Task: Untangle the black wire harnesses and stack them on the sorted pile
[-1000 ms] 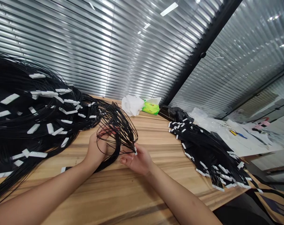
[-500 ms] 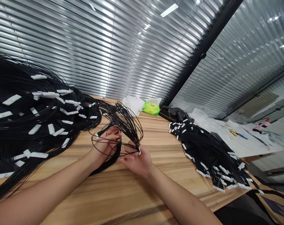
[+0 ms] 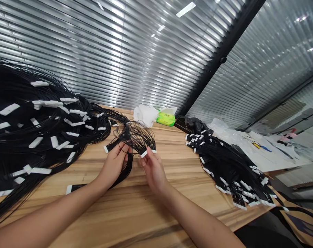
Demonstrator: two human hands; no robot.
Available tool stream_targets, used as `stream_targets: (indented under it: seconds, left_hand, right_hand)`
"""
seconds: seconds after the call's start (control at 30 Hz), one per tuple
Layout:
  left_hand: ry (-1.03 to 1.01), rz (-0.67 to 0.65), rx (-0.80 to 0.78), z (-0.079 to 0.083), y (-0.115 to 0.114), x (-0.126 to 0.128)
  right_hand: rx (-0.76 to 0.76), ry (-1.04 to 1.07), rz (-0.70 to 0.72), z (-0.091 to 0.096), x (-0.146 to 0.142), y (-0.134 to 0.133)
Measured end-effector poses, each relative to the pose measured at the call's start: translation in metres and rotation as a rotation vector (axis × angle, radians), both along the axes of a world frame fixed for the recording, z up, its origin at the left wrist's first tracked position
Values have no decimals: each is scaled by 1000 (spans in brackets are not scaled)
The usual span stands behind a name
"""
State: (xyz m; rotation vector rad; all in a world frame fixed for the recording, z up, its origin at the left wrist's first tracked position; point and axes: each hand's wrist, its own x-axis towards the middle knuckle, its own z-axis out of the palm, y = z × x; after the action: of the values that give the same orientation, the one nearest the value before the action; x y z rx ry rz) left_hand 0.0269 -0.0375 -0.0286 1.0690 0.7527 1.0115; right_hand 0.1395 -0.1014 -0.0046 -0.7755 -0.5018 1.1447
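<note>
A wire harness [image 3: 143, 134] of thin black wires with white connectors at its ends stretches between my hands above the table. My left hand [image 3: 116, 158] is closed around the bundle, its fingers partly hidden by wires. One white connector [image 3: 106, 149] sticks out just beyond that hand, and the rest of the bundle curves down behind the wrist to another white connector [image 3: 68, 189] on the wood. My right hand [image 3: 155, 168] pinches the harness at a white end connector [image 3: 144, 154]; the wires fan out upward from there.
A large heap of black wire harnesses [image 3: 53, 120] with white connectors fills the left. More harnesses [image 3: 223, 165] lie spread on the right of the wooden table [image 3: 136, 213]. Behind are a green tissue pack [image 3: 166, 118], white tissue [image 3: 145, 115] and metal blinds [image 3: 94, 51].
The right hand has risen a little and turned, and the wires in it now fan out flat instead of looping over both hands. The connector near my left forearm has come into view.
</note>
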Motion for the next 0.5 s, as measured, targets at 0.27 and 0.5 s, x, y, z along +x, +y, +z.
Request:
stream_targets:
  seconds: [0.27,0.5]
  left_hand:
    - [-51,78,14,4,2,1]
    - [-160,71,141,-1,7,4]
  right_hand:
    - [-39,-241,32,-9,-6,-5]
    - [-19,-281,71,-12,-7,-5]
